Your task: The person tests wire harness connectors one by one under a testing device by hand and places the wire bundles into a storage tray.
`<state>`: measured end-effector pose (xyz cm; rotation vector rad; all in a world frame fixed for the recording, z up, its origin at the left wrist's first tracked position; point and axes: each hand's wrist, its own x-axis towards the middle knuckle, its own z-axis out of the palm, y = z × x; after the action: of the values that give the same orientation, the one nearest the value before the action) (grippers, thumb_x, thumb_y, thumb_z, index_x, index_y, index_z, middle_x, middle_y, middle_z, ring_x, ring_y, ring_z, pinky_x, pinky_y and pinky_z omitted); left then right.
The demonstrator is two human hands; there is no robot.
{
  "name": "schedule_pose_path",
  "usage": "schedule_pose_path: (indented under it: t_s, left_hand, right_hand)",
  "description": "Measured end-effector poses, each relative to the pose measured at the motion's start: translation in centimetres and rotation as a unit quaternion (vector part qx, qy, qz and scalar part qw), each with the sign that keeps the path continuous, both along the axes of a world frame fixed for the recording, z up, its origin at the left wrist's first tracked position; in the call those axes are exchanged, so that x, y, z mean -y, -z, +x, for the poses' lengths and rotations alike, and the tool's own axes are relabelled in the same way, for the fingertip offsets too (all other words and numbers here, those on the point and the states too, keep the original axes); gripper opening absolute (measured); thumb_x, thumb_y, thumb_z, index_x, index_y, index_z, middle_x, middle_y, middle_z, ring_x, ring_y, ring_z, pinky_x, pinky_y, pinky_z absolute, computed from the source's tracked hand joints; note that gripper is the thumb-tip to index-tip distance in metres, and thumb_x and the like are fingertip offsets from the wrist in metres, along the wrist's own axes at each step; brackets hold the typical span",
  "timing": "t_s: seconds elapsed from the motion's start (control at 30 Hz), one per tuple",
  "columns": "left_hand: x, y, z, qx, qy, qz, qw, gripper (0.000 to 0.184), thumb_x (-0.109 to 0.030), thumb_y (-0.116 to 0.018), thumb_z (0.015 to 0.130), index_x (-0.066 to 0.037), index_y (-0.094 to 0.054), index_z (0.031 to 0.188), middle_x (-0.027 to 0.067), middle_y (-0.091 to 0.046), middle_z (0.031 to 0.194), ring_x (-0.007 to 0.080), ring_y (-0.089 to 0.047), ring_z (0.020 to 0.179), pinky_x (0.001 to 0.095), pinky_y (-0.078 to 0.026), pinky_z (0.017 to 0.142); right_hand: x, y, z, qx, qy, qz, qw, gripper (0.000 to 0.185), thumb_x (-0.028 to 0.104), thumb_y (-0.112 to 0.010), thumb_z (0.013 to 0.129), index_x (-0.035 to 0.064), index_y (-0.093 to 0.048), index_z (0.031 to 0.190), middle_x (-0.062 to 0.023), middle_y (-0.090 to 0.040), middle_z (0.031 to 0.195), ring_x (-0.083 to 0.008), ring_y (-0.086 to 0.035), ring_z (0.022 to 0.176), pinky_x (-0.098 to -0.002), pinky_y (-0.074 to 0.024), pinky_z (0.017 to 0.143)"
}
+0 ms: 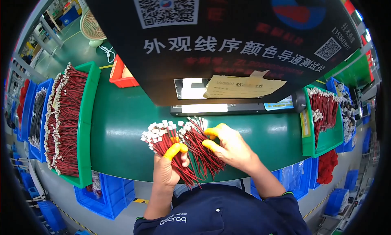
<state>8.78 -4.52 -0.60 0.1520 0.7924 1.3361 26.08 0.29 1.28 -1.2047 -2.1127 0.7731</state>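
My left hand (166,170), with yellow covers on its fingertips, is closed round a bundle of red and black connector wires (174,153). Their white plugs fan out at the upper left and the loose ends hang toward my lap. Right beside it, a second wire bundle (199,145) lies slanted, plugs at the top. My right hand (233,148), also with yellow fingertip covers, grips this bundle from its right side between thumb and fingers. Both bundles are over the front part of the green table (126,141). Some fingertips are hidden behind the wires.
A black test machine (244,88) with a lit window overhangs the table's back. Green bins of wires stand left (84,145) and right (332,143). An orange-red box (122,81) sits behind, and a blue crate (108,198) is below the table's left edge.
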Motion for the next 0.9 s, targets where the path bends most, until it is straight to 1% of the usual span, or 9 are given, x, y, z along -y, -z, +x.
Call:
schedule_pose_path:
  t_s: [0.1,0.17,0.3,0.33,0.4,0.53,0.77,0.87,0.9]
  left_hand:
    - [-0.3,0.7,1.1,0.024,0.037,0.007,0.999,0.015,-0.005,-0.053,0.079,-0.004,-0.052,0.094,0.0079,-0.055,0.077,0.0144,-0.05,0.059,0.0249,-0.04,0.044]
    - [-0.5,1.1,2.1,0.05,0.045,0.017,0.998,0.015,-0.005,-0.053,0.08,-0.004,-0.052,0.095,0.0089,-0.057,0.077,0.0145,-0.053,0.059,0.0249,-0.044,0.045]
    - [-0.7,0.7,3.0,-0.014,0.021,-0.035,0.999,0.015,-0.006,-0.052,0.081,-0.003,-0.052,0.096,0.0108,-0.058,0.079,0.0156,-0.054,0.056,0.0257,-0.046,0.046]
    - [-0.6,0.8,2.8,-0.02,0.008,-0.041,0.999,0.015,-0.006,-0.051,0.081,-0.003,-0.051,0.096,0.0114,-0.058,0.079,0.0155,-0.053,0.054,0.0255,-0.045,0.044]
    - [-0.6,1.0,2.5,-0.027,-0.004,-0.047,0.999,0.015,-0.007,-0.051,0.081,-0.003,-0.051,0.096,0.0119,-0.059,0.078,0.0155,-0.053,0.053,0.0253,-0.043,0.042]
    - [-0.8,1.5,1.9,-0.016,-0.006,0.012,1.0,0.016,-0.007,-0.05,0.081,-0.003,-0.048,0.097,0.0117,-0.059,0.076,0.014,-0.05,0.051,0.0235,-0.037,0.039]
    - [-1.4,1.3,1.8,-0.012,0.039,-0.005,0.999,0.015,-0.006,-0.051,0.081,-0.004,-0.049,0.095,0.0117,-0.059,0.078,0.0131,-0.051,0.056,0.0226,-0.039,0.041]
    - [-1.5,1.4,1.9,-0.006,0.034,-0.009,0.999,0.014,-0.007,-0.052,0.081,-0.003,-0.049,0.094,0.0122,-0.059,0.078,0.0131,-0.052,0.056,0.0224,-0.039,0.041]
    - [-1.5,1.5,1.9,-0.006,0.038,-0.005,0.999,0.015,-0.007,-0.052,0.081,-0.002,-0.049,0.095,0.0116,-0.059,0.078,0.0131,-0.052,0.056,0.0224,-0.04,0.041]
  right_hand:
    - [0.0,-0.8,-1.4,-0.062,-0.003,-0.07,0.996,0.023,0.014,-0.057,0.078,-0.0032,-0.054,0.093,-0.0071,-0.051,0.074,-0.0098,-0.051,0.055,-0.0243,-0.043,0.052]
    - [0.5,0.0,-2.5,-0.339,0.045,-0.355,0.87,0.018,0.014,-0.056,0.079,-0.0021,-0.055,0.088,-0.0056,-0.05,0.071,-0.0094,-0.046,0.049,-0.0222,-0.0407,0.046]
    - [-0.9,0.6,-1.6,-0.382,0.088,-0.457,0.798,0.014,0.015,-0.051,0.082,0.0018,-0.052,0.077,-0.0035,-0.05,0.069,-0.0047,-0.037,0.043,-0.0185,-0.0328,0.035]
    - [-1.5,1.1,-1.2,-0.49,0.073,-0.496,0.713,0.015,0.016,-0.049,0.083,0.0024,-0.05,0.076,-0.004,-0.051,0.068,-0.0029,-0.034,0.041,-0.0164,-0.0298,0.031]
    - [-2.6,1.7,-0.5,-0.542,0.081,-0.543,0.636,0.013,0.014,-0.049,0.083,0.0031,-0.049,0.076,-0.0041,-0.052,0.069,-0.0021,-0.034,0.04,-0.0144,-0.027,0.029]
    - [-3.0,2.0,-0.5,-0.542,0.12,-0.569,0.606,0.012,0.015,-0.05,0.082,0.0046,-0.048,0.076,-0.0031,-0.051,0.067,-0.0021,-0.035,0.039,-0.0138,-0.0256,0.028]
    - [-2.7,2.4,-0.5,-0.52,0.146,-0.52,0.661,0.014,0.016,-0.05,0.082,0.0055,-0.048,0.073,-0.0007,-0.049,0.062,-0.001,-0.033,0.038,-0.0138,-0.0236,0.029]
    - [-2.6,3.0,-0.3,-0.49,0.086,-0.517,0.696,0.012,0.013,-0.053,0.08,0.002,-0.052,0.076,-0.0018,-0.053,0.065,-0.0027,-0.043,0.044,-0.0151,-0.0345,0.037]
    - [-2.2,2.9,-0.9,-0.369,0.096,-0.363,0.85,0.013,0.013,-0.055,0.079,-0.0005,-0.055,0.077,-0.0027,-0.054,0.065,-0.003,-0.044,0.046,-0.0161,-0.0358,0.04]
